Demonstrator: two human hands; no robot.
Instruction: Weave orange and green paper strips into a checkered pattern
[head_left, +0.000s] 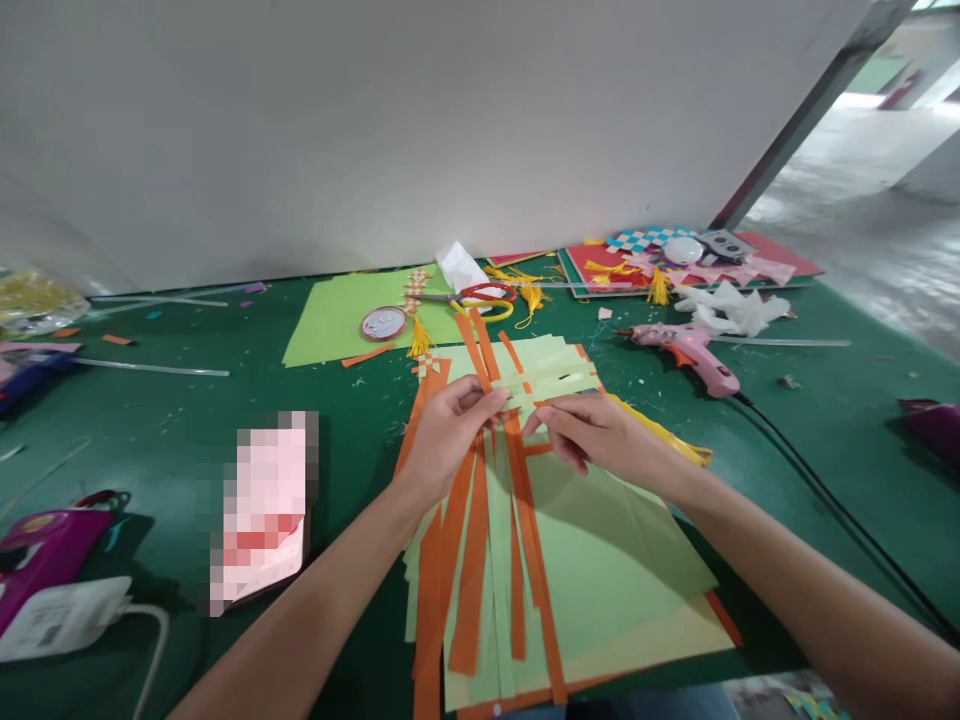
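Observation:
Orange paper strips (469,570) and pale green strips lie lengthwise over a stack of light green sheets (622,570). Above the stack, my left hand (454,430) pinches the crossing of some strips between thumb and forefinger. Close on its right, my right hand (581,425) has its fingers curled at the lower edge of the pale green cross strips (559,378); what its fingertips hold, if anything, is too small to tell. The upper ends of several orange strips stick out beyond my hands.
A pink glue gun (694,350) with a black cord lies right. Scissors (487,300), a round tin (384,322) and yellow tassels (531,298) sit behind. A phone (266,510) and a white plug (64,615) are left. A wall (375,130) rises behind the green table (345,440).

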